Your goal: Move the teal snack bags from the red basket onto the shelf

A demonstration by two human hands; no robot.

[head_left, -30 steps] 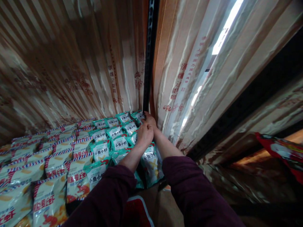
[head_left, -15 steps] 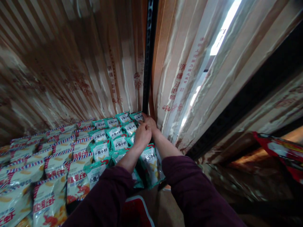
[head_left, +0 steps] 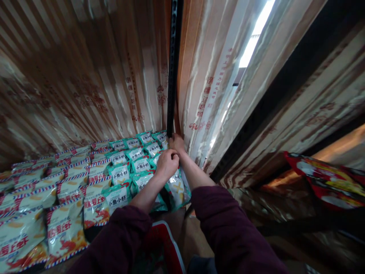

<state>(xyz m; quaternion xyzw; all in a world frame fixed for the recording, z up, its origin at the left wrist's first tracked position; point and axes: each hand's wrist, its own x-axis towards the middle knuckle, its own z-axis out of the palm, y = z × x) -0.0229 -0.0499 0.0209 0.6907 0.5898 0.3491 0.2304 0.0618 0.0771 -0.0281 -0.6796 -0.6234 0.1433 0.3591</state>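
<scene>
Rows of small green-edged snack bags [head_left: 142,164] stand packed together in front of me. My left hand [head_left: 167,164] is closed above the right-hand column, its fingers curled inward; whatever it may hold is hidden. Just beyond it, my right hand [head_left: 177,143] reaches into the back right corner, with bent fingers beside the rearmost green snack bag [head_left: 161,137] and the foot of the black post [head_left: 171,76]. The right fingertips are partly hidden, so I cannot make out what they grip. A larger green snack bag [head_left: 177,189] leans under my left wrist.
White snack bags with red lettering [head_left: 98,199] fill the left side in rows. Below lies a red basket with a pale rim [head_left: 172,238]. Pleated printed sheeting [head_left: 85,76] hangs behind. A slanting black bar [head_left: 265,102] and red snack packs [head_left: 322,179] are at right.
The view has shifted slightly, showing more of the red basket and red packs. Both hands stay in the back right corner, my left hand now slightly nearer to me and apart from the right fingers.
</scene>
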